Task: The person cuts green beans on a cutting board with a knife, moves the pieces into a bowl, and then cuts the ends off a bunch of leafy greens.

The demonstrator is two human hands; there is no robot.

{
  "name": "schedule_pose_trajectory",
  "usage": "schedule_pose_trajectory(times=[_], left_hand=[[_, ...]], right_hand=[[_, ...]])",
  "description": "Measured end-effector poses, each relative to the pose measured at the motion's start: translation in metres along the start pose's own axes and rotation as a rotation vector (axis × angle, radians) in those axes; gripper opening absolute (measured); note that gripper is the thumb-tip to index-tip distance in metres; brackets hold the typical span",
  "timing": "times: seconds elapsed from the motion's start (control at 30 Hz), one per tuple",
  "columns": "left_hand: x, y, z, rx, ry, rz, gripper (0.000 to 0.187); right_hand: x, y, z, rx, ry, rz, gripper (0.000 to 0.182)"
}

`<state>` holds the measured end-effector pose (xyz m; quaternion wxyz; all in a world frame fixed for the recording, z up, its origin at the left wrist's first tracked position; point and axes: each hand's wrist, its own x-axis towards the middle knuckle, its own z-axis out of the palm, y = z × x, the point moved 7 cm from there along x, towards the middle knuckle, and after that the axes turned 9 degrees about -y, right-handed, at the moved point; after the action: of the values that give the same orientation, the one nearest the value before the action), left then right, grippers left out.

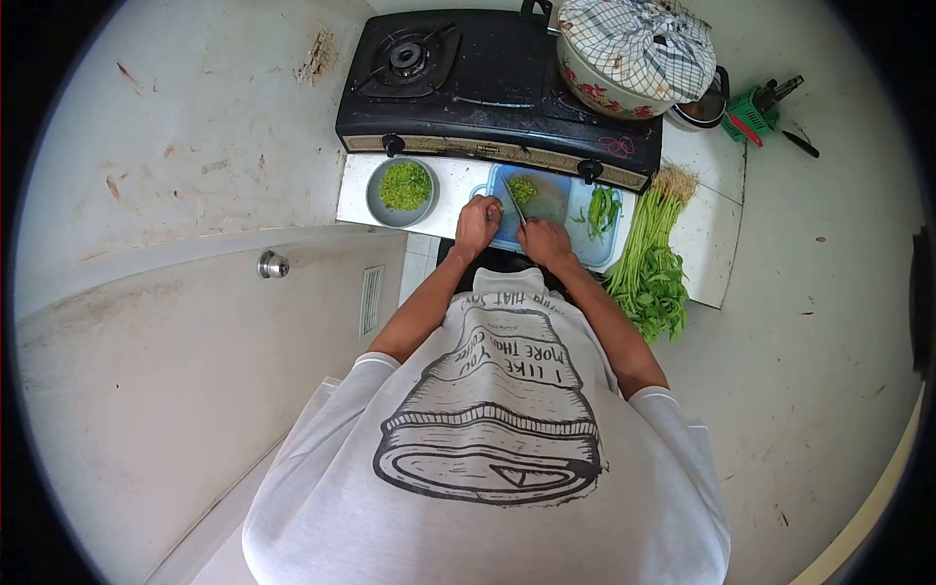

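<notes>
A blue cutting board (561, 240) lies on the counter in front of me. My right hand (546, 242) is closed around a knife (514, 198), whose blade points away over the board's left half. Beside the blade sits a small heap of finely chopped greens (525, 187). My left hand (477, 225) is closed at the board's left edge, close to the knife; whatever its fingers grip is hidden. Whole green pods (603, 209), perhaps chillies or beans, lie on the board's right side. To the left stands a grey bowl (372, 203) holding more chopped greens (404, 185).
A bunch of leafy greens with roots (651, 258) hangs over the counter's front edge at right. Behind the board is a black gas stove (497, 58), bearing a cloth-covered floral pot (609, 96). A green basket (749, 112) with utensils stands at the back right.
</notes>
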<state>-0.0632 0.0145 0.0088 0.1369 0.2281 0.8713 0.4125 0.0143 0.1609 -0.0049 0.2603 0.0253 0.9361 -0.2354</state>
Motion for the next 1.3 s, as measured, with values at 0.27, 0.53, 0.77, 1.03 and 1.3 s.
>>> schedule_pose_trajectory(times=[0.27,0.53,0.77,1.03,1.3], left_hand=[[-0.002,0.002,-0.002,-0.002,0.034,-0.022,0.01],[-0.001,-0.003,0.002,0.043,0.041,-0.014,0.01],[-0.002,0.0,0.0,0.042,0.036,-0.038,0.01],[-0.003,0.0,0.0,0.016,0.054,-0.069,0.011],[-0.004,-0.004,0.001,0.022,0.059,-0.095,0.01]], right_hand=[[-0.005,-0.009,0.003,-0.023,-0.008,-0.049,0.04],[-0.006,-0.011,0.009,0.017,0.002,-0.064,0.04],[0.002,-0.012,0.017,-0.014,-0.007,-0.046,0.041],[0.006,-0.013,0.017,-0.029,-0.129,-0.039,0.038],[-0.001,-0.006,0.015,-0.037,-0.052,-0.039,0.039]])
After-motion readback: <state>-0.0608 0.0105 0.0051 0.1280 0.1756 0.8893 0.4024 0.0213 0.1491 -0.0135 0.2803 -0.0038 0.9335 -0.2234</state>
